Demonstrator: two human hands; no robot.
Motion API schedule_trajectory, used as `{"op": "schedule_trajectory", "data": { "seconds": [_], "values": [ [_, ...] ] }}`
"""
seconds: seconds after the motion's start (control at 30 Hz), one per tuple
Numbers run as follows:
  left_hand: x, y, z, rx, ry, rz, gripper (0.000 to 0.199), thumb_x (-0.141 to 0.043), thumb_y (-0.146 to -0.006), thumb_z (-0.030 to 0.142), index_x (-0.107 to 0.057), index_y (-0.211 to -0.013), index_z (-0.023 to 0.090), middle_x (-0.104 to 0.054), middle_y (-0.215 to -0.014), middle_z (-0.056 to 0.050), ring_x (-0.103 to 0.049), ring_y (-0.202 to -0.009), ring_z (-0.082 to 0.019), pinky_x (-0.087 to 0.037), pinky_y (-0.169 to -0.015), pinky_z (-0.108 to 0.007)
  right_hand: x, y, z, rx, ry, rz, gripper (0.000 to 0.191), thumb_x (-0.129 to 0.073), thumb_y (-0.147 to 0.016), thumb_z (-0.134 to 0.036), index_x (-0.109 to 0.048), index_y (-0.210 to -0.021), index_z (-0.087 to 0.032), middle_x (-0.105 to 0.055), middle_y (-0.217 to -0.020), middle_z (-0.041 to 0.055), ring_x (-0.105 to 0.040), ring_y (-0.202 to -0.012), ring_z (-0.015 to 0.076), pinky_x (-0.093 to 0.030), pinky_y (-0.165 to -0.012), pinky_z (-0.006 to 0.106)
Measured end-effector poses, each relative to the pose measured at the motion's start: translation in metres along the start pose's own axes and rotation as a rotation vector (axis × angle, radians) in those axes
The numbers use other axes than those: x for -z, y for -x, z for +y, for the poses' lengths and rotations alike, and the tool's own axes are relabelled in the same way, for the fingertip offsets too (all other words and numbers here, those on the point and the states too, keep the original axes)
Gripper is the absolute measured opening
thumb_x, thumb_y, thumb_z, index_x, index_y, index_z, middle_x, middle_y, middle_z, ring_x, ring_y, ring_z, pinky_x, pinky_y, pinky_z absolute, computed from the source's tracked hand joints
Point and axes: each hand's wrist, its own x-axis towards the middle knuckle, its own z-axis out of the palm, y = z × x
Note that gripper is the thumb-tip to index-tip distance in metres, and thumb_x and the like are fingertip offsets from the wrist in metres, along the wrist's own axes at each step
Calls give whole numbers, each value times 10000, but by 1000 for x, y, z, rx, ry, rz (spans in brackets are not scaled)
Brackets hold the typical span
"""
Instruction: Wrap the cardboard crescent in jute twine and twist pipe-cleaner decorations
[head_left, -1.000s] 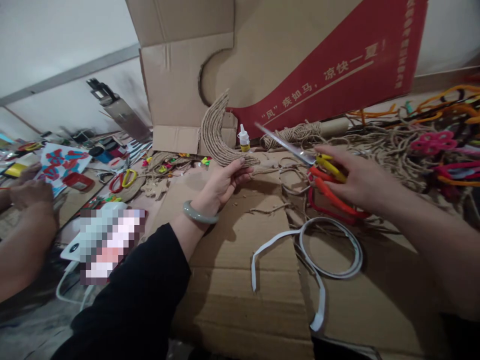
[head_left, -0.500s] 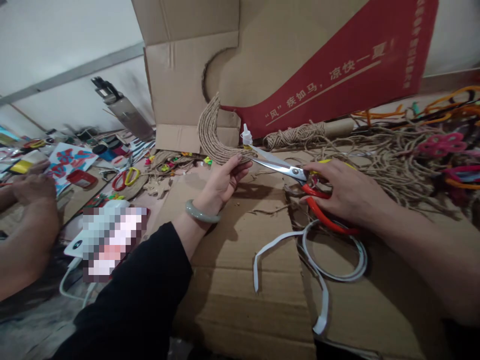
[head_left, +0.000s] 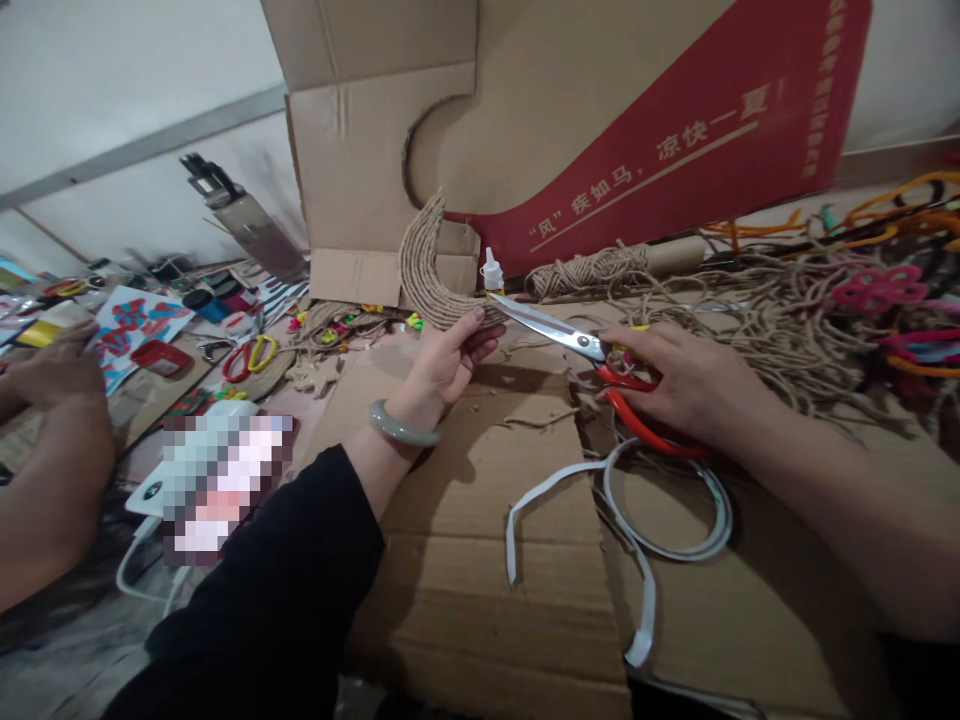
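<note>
**Left hand (head_left: pixel 454 362) pinches a cord crescent (head_left: pixel 421 262); right hand (head_left: pixel 667 375) grips the long scissors (head_left: pixel 559 330)**

Two pairs of scissors can be made out: the long one in use, and a second pair (head_left: pixel 262 353) with one red and one yellow handle loop, lying on the left of the worktop. There is one cord crescent, one small white glue bottle (head_left: pixel 491 272) standing just behind its lower end, one cord-wound tube (head_left: pixel 592 270), one roll of white tape (head_left: pixel 724 518) with two loose ends trailing, and one pink flower shape (head_left: pixel 877 288). The loose cord (head_left: pixel 765 320) heaped at the right is too tangled to count. One tall bottle (head_left: pixel 255 228) leans at the far left, and another person's hand (head_left: pixel 64 365) is at the left edge.

The left arm, in a black sleeve (head_left: pixel 262 570), reaches forward and inward, a single bracelet (head_left: pixel 405 425) at the wrist. Its hand is turned thumb uppermost, thumb and fingers closed on the crescent. The right forearm comes in from the right, the hand low and curled round the red handle of the long scissors, whose blades look closed or nearly so and point left.

The crescent's lower end lies between the left thumb and fingers, above the flat cardboard (head_left: pixel 480 570), while its body curves up and away beyond them. The scissor tips are right by that held end; whether they touch it I cannot tell.
</note>
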Motion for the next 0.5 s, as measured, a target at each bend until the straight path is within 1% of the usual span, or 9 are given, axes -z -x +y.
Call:
{"op": "schedule_trajectory", "data": {
  "seconds": [0.2, 0.33, 0.5],
  "values": [
    [-2, 1, 1, 16, 13, 11, 103, -567, -814, 138, -647, -752, 153, -699, -718, 1, -664, -662, -82, -507, -599, -158, -1, -1, 2, 8, -17, 6, 447, -556, -801, -390, -585, -1225, -252, -630, -976, 102, -615, -846, 264, -463, -643, 337],
    [-2, 2, 1, 14, 18, 3, 128, -554, -823, 133, -647, -735, 143, -701, -706, -6, -666, -655, -82, -505, -589, -149, -1, -1, 2, 23, 8, -24, 440, -523, -829, -378, -571, -1243, -237, -637, -1002, 114, -620, -863, 268, -476, -672, 347],
    [-2, 2, 1, 14, 44, 11, 147, -546, -825, 124, -645, -718, 134, -698, -701, -11, -669, -644, -87, -504, -592, -155, -4, -1, 6, 47, -9, 12, 448, -551, -812, -407, -577, -1231, -250, -654, -961, 82, -630, -812, 248, -486, -671, 346]
  ]
}}
